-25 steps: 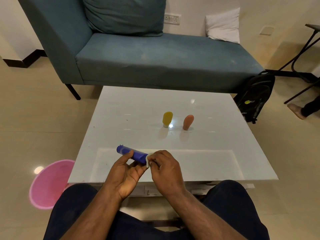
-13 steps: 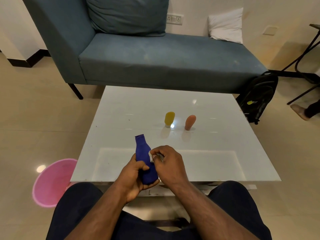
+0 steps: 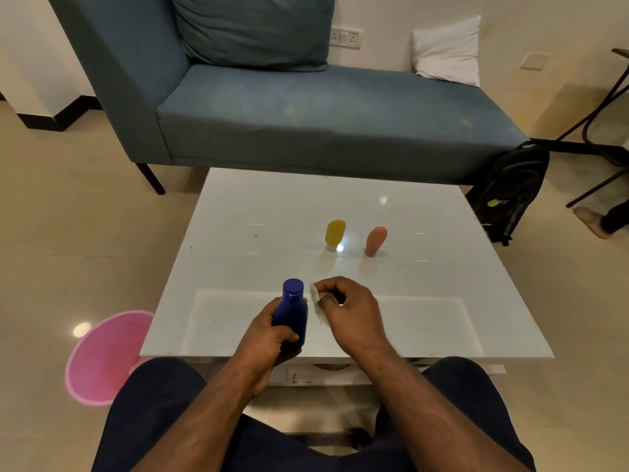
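Holds the blue bottle [image 3: 291, 311] upright in the left hand [image 3: 269, 335], fingers curled round the lower body and thumb laid across the front, above the near edge of the white table [image 3: 258, 212]. Pinches a small white pad [image 3: 316, 301] in the right hand [image 3: 350, 315] between thumb and forefinger, with the other fingers curled toward the palm and the knuckles up. Keeps the pad just beside the bottle's shoulder; cannot tell whether touching. Reaches forward from the lap with both forearms, wrists close together.

Bottle of smooth, opaque, deep blue plastic, round in the body, narrowing to a neck with a flat round top. Pad thin, soft and crumpled, off-white. Tabletop glossy, pale and square-cornered, mirroring a ceiling light. Farther back on it, well apart from the hands, a yellow bottle [image 3: 335, 233] and a peach bottle [image 3: 375, 240], side by side, matte and rounded on top. Beyond the table, a teal fabric sofa [image 3: 323, 114]; on the floor at left, a pink plastic basin [image 3: 102, 359].

Compared with half a second ago: bottle straighter, top turned more toward the camera; pad moved off the flank and up beside the shoulder. Compared with a second ago: bottle no longer lying almost level across the fingers.
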Demonstrator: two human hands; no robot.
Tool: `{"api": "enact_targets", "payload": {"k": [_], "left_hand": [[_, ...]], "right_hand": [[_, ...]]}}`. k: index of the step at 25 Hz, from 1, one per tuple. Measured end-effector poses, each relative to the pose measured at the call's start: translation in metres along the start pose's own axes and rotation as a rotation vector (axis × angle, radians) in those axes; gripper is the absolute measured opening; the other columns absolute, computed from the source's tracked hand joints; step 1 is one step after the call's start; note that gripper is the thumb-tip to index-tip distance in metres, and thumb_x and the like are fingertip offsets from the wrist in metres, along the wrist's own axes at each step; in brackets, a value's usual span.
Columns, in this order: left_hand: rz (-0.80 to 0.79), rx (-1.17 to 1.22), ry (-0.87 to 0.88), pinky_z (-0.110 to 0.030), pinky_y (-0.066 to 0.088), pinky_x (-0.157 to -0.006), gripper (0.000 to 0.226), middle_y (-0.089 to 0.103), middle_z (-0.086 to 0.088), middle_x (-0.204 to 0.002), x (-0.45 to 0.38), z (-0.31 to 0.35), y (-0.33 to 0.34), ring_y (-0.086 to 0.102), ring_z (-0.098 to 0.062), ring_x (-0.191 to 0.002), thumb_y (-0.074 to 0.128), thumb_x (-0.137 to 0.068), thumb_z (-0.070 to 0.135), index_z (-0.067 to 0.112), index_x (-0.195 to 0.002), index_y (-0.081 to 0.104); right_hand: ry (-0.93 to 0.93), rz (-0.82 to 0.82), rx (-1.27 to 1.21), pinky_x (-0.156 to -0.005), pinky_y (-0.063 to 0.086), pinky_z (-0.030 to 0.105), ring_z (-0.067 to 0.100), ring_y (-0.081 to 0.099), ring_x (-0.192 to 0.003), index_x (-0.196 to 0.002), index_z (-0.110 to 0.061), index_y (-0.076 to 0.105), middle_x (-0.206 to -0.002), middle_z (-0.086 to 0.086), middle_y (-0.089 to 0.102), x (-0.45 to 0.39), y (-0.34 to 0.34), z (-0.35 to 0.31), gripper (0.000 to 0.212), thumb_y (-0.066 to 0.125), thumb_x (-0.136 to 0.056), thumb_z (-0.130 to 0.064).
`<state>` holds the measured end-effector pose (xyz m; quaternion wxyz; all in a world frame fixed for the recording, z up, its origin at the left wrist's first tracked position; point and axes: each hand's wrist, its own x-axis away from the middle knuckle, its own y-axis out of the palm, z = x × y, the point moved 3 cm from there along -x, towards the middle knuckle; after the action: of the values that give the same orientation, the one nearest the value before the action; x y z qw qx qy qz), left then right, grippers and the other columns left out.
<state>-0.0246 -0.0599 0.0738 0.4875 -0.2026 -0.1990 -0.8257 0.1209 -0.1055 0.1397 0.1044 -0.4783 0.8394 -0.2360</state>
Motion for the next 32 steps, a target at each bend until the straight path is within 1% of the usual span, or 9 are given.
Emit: {"api": "enact_targets", "payload": {"k": [3,7,10,13,16,19,26,29,32], "left_hand": [[0.038,-0.120,0.055,-0.047,0.057,-0.094,0.062,0.059,-0.005,-0.121,0.001,0.002,0.000,0.060,-0.030,-0.106,0.052,-0.083,-0.015,0.034,-0.121,0.056],[0.073,-0.203,0.135,-0.041,0.052,-0.095,0.061,0.062,0.001,-0.109,0.001,0.004,0.001,0.059,-0.021,-0.102,0.052,-0.080,-0.020,0.030,-0.115,0.057],[0.092,-0.241,0.164,-0.035,0.052,-0.092,0.062,0.065,0.002,-0.109,0.000,0.003,-0.001,0.059,-0.022,-0.105,0.052,-0.079,-0.022,0.032,-0.109,0.060],[0.081,-0.304,0.184,-0.034,0.050,-0.091,0.062,0.066,-0.006,-0.116,-0.002,0.000,-0.002,0.060,-0.026,-0.109,0.054,-0.079,-0.020,0.032,-0.111,0.062],[0.071,-0.362,0.197,-0.027,0.046,-0.081,0.060,0.064,-0.009,-0.117,-0.004,0.001,-0.002,0.058,-0.026,-0.108,0.055,-0.080,-0.019,0.026,-0.119,0.061],[0.068,-0.366,0.198,-0.025,0.046,-0.079,0.059,0.064,-0.009,-0.116,-0.005,0.002,-0.002,0.059,-0.028,-0.109,0.054,-0.079,-0.020,0.022,-0.119,0.062],[0.027,-0.379,0.219,-0.021,0.046,-0.075,0.054,0.062,0.003,-0.107,0.002,0.005,0.002,0.058,-0.015,-0.096,0.059,-0.083,-0.012,0.030,-0.117,0.058],[0.016,-0.408,0.241,-0.022,0.047,-0.074,0.046,0.064,-0.002,-0.105,0.003,0.005,0.004,0.061,-0.021,-0.093,0.067,-0.083,-0.007,0.029,-0.111,0.059],[0.035,-0.409,0.236,-0.019,0.046,-0.071,0.045,0.064,-0.004,-0.103,0.004,0.005,0.004,0.062,-0.020,-0.090,0.068,-0.081,-0.008,0.028,-0.107,0.060]], "right_hand": [[-0.031,-0.013,-0.059,-0.080,0.052,0.020,0.004,0.063,-0.088,-0.096,-0.026,0.070,-0.094,-0.015,0.068,-0.007,-0.016,-0.019,0.015,0.058,-0.092,-0.018],[-0.107,-0.240,0.176,-0.079,0.047,0.016,0.005,0.060,-0.091,-0.095,-0.024,0.073,-0.099,-0.012,0.066,0.001,-0.012,-0.039,0.017,0.059,-0.086,-0.021],[-0.091,-0.220,0.186,-0.076,0.048,0.019,0.004,0.060,-0.087,-0.087,-0.027,0.072,-0.093,-0.014,0.068,0.002,-0.010,-0.038,0.009,0.065,-0.081,-0.027],[-0.019,-0.203,0.103,-0.074,0.049,0.019,0.007,0.062,-0.086,-0.086,-0.027,0.070,-0.086,-0.016,0.067,-0.002,-0.010,-0.031,0.007,0.069,-0.081,-0.022],[0.023,-0.220,0.104,-0.084,0.051,0.024,0.009,0.061,-0.094,-0.097,-0.027,0.070,-0.098,-0.013,0.067,-0.001,-0.009,-0.027,0.015,0.068,-0.083,-0.020],[-0.010,-0.228,0.165,-0.087,0.046,0.022,0.006,0.060,-0.096,-0.100,-0.028,0.071,-0.104,-0.011,0.067,0.002,-0.007,-0.029,0.017,0.066,-0.085,-0.022],[0.036,-0.194,0.099,-0.077,0.043,0.017,0.008,0.059,-0.092,-0.097,-0.024,0.071,-0.097,-0.011,0.066,0.001,-0.009,-0.025,0.012,0.063,-0.088,-0.020],[-0.060,-0.204,0.221,-0.081,0.041,0.015,0.007,0.057,-0.092,-0.103,-0.023,0.070,-0.105,-0.008,0.065,0.005,-0.006,-0.032,0.017,0.058,-0.091,-0.018],[-0.226,-0.239,0.364,-0.087,0.041,0.015,0.009,0.057,-0.099,-0.110,-0.020,0.068,-0.111,-0.004,0.064,0.012,0.000,-0.037,0.023,0.053,-0.094,-0.013]]}}
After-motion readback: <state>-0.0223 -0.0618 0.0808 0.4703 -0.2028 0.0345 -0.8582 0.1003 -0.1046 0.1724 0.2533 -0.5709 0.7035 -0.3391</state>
